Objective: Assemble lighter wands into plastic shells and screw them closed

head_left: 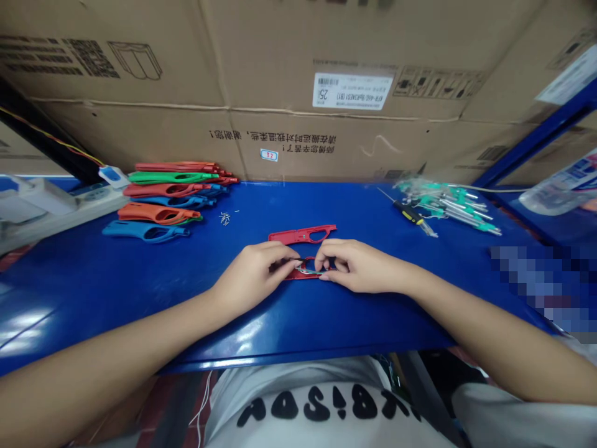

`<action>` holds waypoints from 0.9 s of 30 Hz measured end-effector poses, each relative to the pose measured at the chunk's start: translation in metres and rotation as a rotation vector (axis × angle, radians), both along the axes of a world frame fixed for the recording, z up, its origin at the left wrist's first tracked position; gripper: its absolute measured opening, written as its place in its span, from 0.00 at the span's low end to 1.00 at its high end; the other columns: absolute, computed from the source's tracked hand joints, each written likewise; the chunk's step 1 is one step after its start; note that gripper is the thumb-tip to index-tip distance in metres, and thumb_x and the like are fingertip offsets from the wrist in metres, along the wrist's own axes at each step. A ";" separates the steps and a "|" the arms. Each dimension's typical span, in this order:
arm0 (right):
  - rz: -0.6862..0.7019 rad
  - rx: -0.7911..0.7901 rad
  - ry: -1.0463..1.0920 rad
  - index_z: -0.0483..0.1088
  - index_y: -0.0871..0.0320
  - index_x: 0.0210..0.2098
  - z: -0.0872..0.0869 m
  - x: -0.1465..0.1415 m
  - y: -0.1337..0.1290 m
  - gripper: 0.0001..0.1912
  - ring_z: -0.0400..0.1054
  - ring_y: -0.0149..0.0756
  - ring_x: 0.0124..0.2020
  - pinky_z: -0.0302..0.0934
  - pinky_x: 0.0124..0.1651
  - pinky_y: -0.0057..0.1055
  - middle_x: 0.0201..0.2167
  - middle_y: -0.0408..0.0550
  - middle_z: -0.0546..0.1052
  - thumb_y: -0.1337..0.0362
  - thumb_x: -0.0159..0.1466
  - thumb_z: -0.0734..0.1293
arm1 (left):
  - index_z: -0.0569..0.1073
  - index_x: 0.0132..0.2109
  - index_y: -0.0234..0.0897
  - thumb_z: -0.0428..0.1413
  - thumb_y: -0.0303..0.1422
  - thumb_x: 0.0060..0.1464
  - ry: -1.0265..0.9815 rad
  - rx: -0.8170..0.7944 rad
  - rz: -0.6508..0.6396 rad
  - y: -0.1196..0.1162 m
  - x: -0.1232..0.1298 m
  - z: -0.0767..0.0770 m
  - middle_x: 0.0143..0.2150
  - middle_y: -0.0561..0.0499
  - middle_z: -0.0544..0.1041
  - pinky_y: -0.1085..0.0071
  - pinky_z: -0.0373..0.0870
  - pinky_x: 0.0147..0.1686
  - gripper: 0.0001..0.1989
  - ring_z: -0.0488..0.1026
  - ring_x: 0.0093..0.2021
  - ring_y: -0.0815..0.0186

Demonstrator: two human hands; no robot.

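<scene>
A red plastic lighter shell half (309, 277) lies low over the blue table between my hands, partly hidden by the fingers. Thin white and green wires (305, 270) run across it, and a small dark part shows near my left fingertips. Thumb and fingers of my left hand (259, 269) are pinched at the shell's left end. My right hand (357, 266) is closed at the right end, its thumb and fingers at the wires and shell edge. Just beyond lies the matching red shell half (302, 236), open side up, apart from both hands.
Stacked red, green, orange and blue lighter shells (161, 193) lie at left, beside a power strip (88, 202). Small screws (224, 218) are scattered nearby. At right are a screwdriver (408, 213) and a pile of metal-tubed parts with green ends (454, 202). Cardboard boxes (280, 74) wall the back.
</scene>
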State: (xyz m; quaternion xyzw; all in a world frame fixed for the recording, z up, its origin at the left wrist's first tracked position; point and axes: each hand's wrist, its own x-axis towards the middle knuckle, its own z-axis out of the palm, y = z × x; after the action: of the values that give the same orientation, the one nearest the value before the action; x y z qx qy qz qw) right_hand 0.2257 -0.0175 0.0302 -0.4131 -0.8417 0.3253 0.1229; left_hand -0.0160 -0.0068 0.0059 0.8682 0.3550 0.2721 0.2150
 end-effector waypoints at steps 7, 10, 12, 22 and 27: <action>-0.050 -0.029 0.084 0.70 0.58 0.36 -0.007 0.003 0.000 0.05 0.58 0.25 0.24 0.55 0.32 0.25 0.29 0.39 0.70 0.70 0.60 0.70 | 0.80 0.42 0.36 0.57 0.29 0.64 -0.017 0.006 -0.011 -0.001 -0.001 0.002 0.38 0.51 0.80 0.73 0.70 0.37 0.06 0.76 0.35 0.68; -0.058 -0.093 0.138 0.69 0.58 0.35 -0.008 0.005 0.001 0.06 0.56 0.24 0.22 0.54 0.29 0.25 0.25 0.37 0.67 0.66 0.61 0.70 | 0.80 0.43 0.36 0.57 0.30 0.64 -0.028 0.005 -0.029 -0.001 -0.001 0.002 0.38 0.50 0.80 0.73 0.70 0.37 0.06 0.76 0.35 0.68; -0.070 -0.135 0.148 0.68 0.58 0.36 -0.008 0.007 0.002 0.06 0.53 0.24 0.20 0.52 0.27 0.24 0.22 0.34 0.64 0.65 0.61 0.70 | 0.80 0.43 0.37 0.58 0.30 0.63 -0.039 0.007 -0.038 0.000 -0.002 0.000 0.39 0.50 0.80 0.73 0.70 0.36 0.06 0.76 0.35 0.68; -0.061 -0.063 0.102 0.68 0.58 0.34 -0.011 0.006 0.001 0.07 0.54 0.24 0.21 0.52 0.28 0.24 0.22 0.35 0.64 0.65 0.61 0.71 | 0.82 0.40 0.35 0.59 0.29 0.62 -0.037 -0.003 -0.042 0.001 0.000 -0.003 0.38 0.48 0.81 0.71 0.73 0.39 0.06 0.78 0.36 0.66; -0.059 -0.032 0.085 0.69 0.58 0.33 -0.010 0.002 0.000 0.06 0.56 0.25 0.23 0.53 0.30 0.24 0.25 0.37 0.68 0.66 0.62 0.71 | 0.82 0.43 0.35 0.55 0.30 0.65 0.096 0.051 -0.042 -0.004 0.000 -0.003 0.41 0.47 0.80 0.68 0.74 0.41 0.09 0.78 0.39 0.64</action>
State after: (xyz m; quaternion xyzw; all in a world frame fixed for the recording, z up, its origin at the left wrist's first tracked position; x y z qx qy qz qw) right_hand 0.2280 -0.0174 0.0207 -0.4255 -0.8178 0.3522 0.1614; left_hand -0.0164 -0.0103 0.0030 0.8926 0.3397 0.2345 0.1813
